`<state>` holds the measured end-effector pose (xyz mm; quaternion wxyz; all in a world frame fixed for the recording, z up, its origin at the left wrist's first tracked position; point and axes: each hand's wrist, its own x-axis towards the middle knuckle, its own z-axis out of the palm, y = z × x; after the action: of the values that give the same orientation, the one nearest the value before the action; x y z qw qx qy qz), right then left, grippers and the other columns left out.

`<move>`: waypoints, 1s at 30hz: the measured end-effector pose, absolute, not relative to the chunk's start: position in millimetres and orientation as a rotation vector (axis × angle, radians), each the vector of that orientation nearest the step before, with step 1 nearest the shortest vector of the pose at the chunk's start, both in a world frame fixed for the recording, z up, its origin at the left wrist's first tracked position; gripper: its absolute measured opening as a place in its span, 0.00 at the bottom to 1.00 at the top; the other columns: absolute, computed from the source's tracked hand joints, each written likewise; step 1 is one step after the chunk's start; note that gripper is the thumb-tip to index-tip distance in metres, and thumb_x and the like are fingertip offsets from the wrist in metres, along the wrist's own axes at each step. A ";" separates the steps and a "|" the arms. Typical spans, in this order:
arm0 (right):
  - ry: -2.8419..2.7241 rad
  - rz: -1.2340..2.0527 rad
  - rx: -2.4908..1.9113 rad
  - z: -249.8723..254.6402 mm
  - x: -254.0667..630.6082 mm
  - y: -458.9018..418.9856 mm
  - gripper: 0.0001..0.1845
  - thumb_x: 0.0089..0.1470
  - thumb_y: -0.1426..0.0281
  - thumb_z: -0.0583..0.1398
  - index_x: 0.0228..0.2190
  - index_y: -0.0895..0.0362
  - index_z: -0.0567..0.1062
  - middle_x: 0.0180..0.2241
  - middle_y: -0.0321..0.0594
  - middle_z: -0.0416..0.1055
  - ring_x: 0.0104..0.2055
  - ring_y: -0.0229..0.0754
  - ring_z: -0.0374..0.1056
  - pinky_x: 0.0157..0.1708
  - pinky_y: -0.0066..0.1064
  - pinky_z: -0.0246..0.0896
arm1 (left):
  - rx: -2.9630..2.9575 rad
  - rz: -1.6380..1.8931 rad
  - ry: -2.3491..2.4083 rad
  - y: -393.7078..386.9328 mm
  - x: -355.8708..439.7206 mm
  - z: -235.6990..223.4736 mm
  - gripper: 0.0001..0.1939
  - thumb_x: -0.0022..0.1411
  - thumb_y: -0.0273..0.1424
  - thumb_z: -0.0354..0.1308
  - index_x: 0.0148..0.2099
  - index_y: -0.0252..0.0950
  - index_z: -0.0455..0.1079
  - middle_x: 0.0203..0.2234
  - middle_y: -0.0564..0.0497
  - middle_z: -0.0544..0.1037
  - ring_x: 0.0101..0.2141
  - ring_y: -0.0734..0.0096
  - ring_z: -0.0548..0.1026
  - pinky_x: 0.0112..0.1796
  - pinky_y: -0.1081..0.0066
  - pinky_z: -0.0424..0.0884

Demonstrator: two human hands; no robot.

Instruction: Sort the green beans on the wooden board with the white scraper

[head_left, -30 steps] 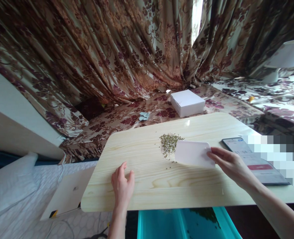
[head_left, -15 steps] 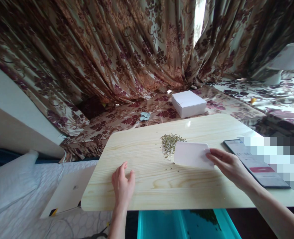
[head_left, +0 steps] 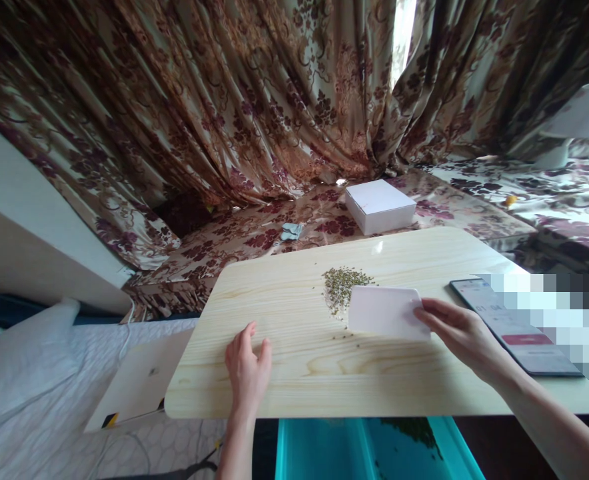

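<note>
My right hand [head_left: 454, 327] pinches the right end of a thin white plastic-looking sheet [head_left: 389, 312], probably a scraper, tilted over the wood-grain table [head_left: 284, 387]. Its left edge is beside a loose pile of small green beans [head_left: 342, 287], and the sheet hides part of the pile's right side. A few stray beans lie just below the pile. Near the table's left side rests my left hand [head_left: 248, 363], fingers loosely curled and thumb apart, with nothing in it.
A teal two-compartment bin [head_left: 324, 450] sits below the table's front edge, with green beans in its right compartment. A tablet [head_left: 504, 320] lies at the right. Behind the table are a white box [head_left: 380, 207] and a pale blue cloth [head_left: 291, 231].
The view shifts slightly. The white sheet has moved slightly left and down against the pile, still in my right hand. My left hand stays in about the same place.
</note>
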<state>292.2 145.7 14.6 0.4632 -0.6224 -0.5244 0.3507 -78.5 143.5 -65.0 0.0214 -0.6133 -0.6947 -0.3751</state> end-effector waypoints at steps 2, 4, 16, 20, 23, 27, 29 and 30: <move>-1.286 0.836 -1.544 13.5 293.5 145.4 0.16 0.39 0.53 0.65 0.26 0.52 0.80 0.30 0.43 0.80 0.34 0.48 0.76 0.33 0.32 0.72 | -1.903 -1.163 -2.153 143.3 -78.5 -64.9 0.18 0.59 0.36 0.50 0.51 0.37 0.66 0.41 0.45 0.75 0.45 0.56 0.71 0.49 0.55 0.63; -1.290 0.817 -1.551 11.7 294.4 145.9 0.16 0.40 0.53 0.64 0.26 0.52 0.79 0.30 0.43 0.80 0.34 0.48 0.76 0.32 0.32 0.72 | -1.904 -1.165 -2.152 143.3 -78.3 -64.8 0.18 0.59 0.36 0.50 0.51 0.37 0.66 0.41 0.45 0.75 0.45 0.56 0.71 0.49 0.55 0.63; -1.244 0.844 -1.559 3.0 288.9 145.0 0.18 0.42 0.53 0.64 0.30 0.54 0.80 0.30 0.42 0.80 0.30 0.45 0.74 0.28 0.30 0.70 | -1.898 -1.159 -2.153 142.6 -76.3 -60.8 0.18 0.59 0.35 0.50 0.50 0.37 0.66 0.40 0.45 0.75 0.44 0.56 0.71 0.49 0.57 0.63; -1.223 0.866 -1.527 2.1 288.2 145.5 0.19 0.40 0.52 0.65 0.30 0.54 0.80 0.31 0.42 0.80 0.31 0.46 0.74 0.29 0.30 0.70 | -1.894 -1.160 -2.154 142.3 -75.5 -60.2 0.18 0.59 0.35 0.50 0.50 0.38 0.66 0.40 0.46 0.75 0.44 0.56 0.71 0.49 0.57 0.63; -1.230 0.887 -1.513 1.3 287.0 146.8 0.19 0.40 0.53 0.66 0.30 0.54 0.81 0.31 0.42 0.80 0.32 0.46 0.74 0.29 0.31 0.70 | -1.896 -1.159 -2.151 142.5 -75.1 -59.8 0.18 0.58 0.34 0.51 0.50 0.38 0.66 0.40 0.46 0.75 0.44 0.57 0.72 0.49 0.57 0.63; -1.231 0.858 -1.517 0.9 284.8 150.5 0.18 0.42 0.53 0.65 0.31 0.53 0.81 0.31 0.42 0.80 0.31 0.46 0.74 0.29 0.32 0.70 | -1.898 -1.151 -2.152 142.2 -75.1 -59.4 0.18 0.58 0.33 0.51 0.51 0.38 0.67 0.40 0.46 0.75 0.44 0.57 0.72 0.49 0.57 0.63; -1.244 0.866 -1.507 1.7 283.8 152.8 0.19 0.41 0.52 0.65 0.30 0.53 0.80 0.31 0.42 0.80 0.32 0.46 0.74 0.31 0.32 0.70 | -1.895 -1.147 -2.155 141.9 -75.1 -59.3 0.18 0.58 0.33 0.51 0.51 0.38 0.66 0.40 0.46 0.75 0.44 0.57 0.71 0.50 0.56 0.63; -1.256 0.878 -1.500 2.3 283.2 154.0 0.20 0.41 0.51 0.65 0.30 0.53 0.80 0.31 0.42 0.80 0.33 0.46 0.74 0.33 0.32 0.70 | -1.896 -1.145 -2.157 141.8 -75.2 -59.3 0.18 0.59 0.33 0.51 0.51 0.37 0.66 0.41 0.46 0.75 0.44 0.57 0.71 0.50 0.56 0.63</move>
<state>283.2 154.0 2.3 0.4784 -0.6143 -0.5143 0.3596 -75.2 141.8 -59.3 0.0251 -0.6131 -0.6974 -0.3704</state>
